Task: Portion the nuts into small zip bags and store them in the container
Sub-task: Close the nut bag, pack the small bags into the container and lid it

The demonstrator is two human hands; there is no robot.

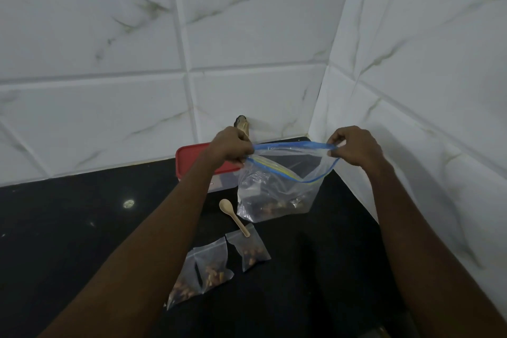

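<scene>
A: Hands, state?

B: Both grasping. Left hand [231, 147] pinches the left end of the blue zip strip on the large zip bag [277, 189]; right hand [354, 147] pinches the right end. The mouth is pulled open between them, front lip sagging low.

A: Contents?

B: A small heap of nuts [277, 204] at the bottom of the bag. The bag hangs down to the black counter [68, 228]; whether it touches, I cannot tell.

A: Portions?

B: Three small zip bags [249, 250] lie flat on the counter, nearer the person than the large bag, each with nuts inside. The two on the left overlap; the third lies just beside them on the right. Sealed or not, cannot tell.

A: Tool?

B: Wooden spoon [234, 217] on the counter, bowl toward the wall, handle tip resting on the top edge of the right-hand small bag.

A: Container?

B: The container [222, 182] stands behind the left hand, near the tiled wall [109, 35], red lid [192, 156] on, partly hidden by the wrist.
</scene>
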